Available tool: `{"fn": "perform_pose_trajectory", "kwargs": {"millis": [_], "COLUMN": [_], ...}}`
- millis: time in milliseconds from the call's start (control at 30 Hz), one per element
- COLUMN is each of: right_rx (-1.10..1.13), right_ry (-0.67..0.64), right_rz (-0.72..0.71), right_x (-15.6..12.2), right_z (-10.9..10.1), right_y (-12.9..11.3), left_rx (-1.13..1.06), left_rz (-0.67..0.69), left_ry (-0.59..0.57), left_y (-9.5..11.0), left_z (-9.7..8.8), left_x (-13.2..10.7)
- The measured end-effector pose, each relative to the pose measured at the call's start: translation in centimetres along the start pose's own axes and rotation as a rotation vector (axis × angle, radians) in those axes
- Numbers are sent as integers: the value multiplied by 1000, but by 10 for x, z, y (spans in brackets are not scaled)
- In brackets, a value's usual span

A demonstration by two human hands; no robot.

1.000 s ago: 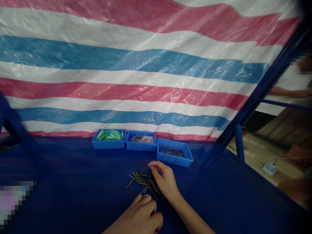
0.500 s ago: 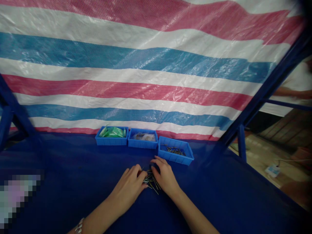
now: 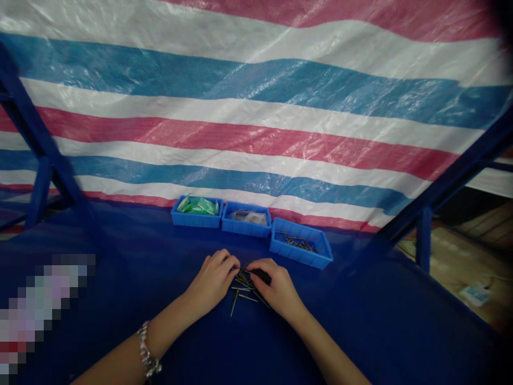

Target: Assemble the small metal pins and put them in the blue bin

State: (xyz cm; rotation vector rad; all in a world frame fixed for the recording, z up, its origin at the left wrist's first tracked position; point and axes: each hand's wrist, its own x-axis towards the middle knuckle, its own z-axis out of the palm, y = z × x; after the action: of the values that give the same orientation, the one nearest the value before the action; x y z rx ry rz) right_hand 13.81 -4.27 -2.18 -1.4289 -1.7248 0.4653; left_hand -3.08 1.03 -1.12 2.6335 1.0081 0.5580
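A small heap of thin metal pins (image 3: 242, 289) lies on the dark blue table (image 3: 120, 278). My left hand (image 3: 212, 280) rests on the table at the heap's left edge, fingers curled onto the pins. My right hand (image 3: 276, 289) sits at the heap's right edge, fingers bent over a dark part of the heap. Whether either hand grips a pin is hidden by the fingers. A silver bracelet (image 3: 149, 358) is on my left wrist.
Three blue trays stand at the back: one with green packets (image 3: 196, 212), one with clear bags (image 3: 246, 222), one with loose pins (image 3: 300, 248). A striped tarp (image 3: 256, 107) hangs behind. Blue frame posts (image 3: 424, 235) stand at both sides.
My left hand came forward from near my body to the heap's left side. Both hands closed in on the pins and bunched them. The view shifted right and down.
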Motion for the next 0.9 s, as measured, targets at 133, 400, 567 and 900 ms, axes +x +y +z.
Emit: {"fn": "perform_pose_trajectory", "kwargs": {"millis": [133,400,567,900], "right_rx": [-122,-248,-249,-231], "right_ry": [-83,-145,-108,11], "right_rz": [-46,-84,-99,-159], "right_x": [-4,-10,-11,-10], "right_z": [-2,3,10,13], "right_y": [-9,-14,-11,-5], "left_rx": [-51,-52,-130,-117], "left_rz": [-6,-71,-59,-19], "left_ry": [5,123,90,86], "left_y": [-3,-8,-4,5], "left_z": [1,2,6,1], "left_x": [1,3,1,-1]}}
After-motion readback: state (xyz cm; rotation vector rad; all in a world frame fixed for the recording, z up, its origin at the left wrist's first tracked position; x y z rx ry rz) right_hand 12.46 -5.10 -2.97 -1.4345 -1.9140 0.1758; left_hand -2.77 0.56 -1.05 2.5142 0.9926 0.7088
